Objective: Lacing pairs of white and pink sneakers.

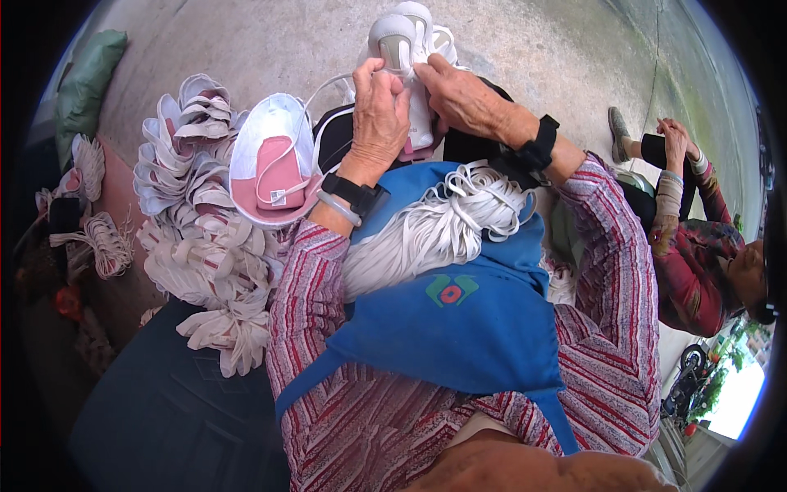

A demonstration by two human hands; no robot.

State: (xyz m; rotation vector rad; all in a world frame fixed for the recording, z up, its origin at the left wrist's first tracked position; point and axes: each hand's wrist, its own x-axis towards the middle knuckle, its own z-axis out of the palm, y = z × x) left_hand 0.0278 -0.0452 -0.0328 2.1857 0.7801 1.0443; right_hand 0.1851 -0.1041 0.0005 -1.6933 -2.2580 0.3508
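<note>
Beyond my lap sits a white and grey shoe (420, 115) with a pink lining edge, partly hidden by my hands. My left hand (379, 127) is closed at its left side, fingertips on a white shoelace (328, 84) that loops off to the left. From the right, my right hand (461, 97) pinches lace at the front of the shoe; the exact grip is small. Just left of my left wrist lies a white shoe upper (275, 123) with a pink lining and a loose lace over it. A thick bundle of white laces (443, 217) rests on my blue apron (459, 328).
A large heap of white shoe uppers (209, 246) is piled at my left. More laces (111, 246) lie beyond it on a reddish surface, near a green sack (86, 90). Another person (697, 254) sits at the right, hands together. Concrete floor (270, 49) stretches ahead.
</note>
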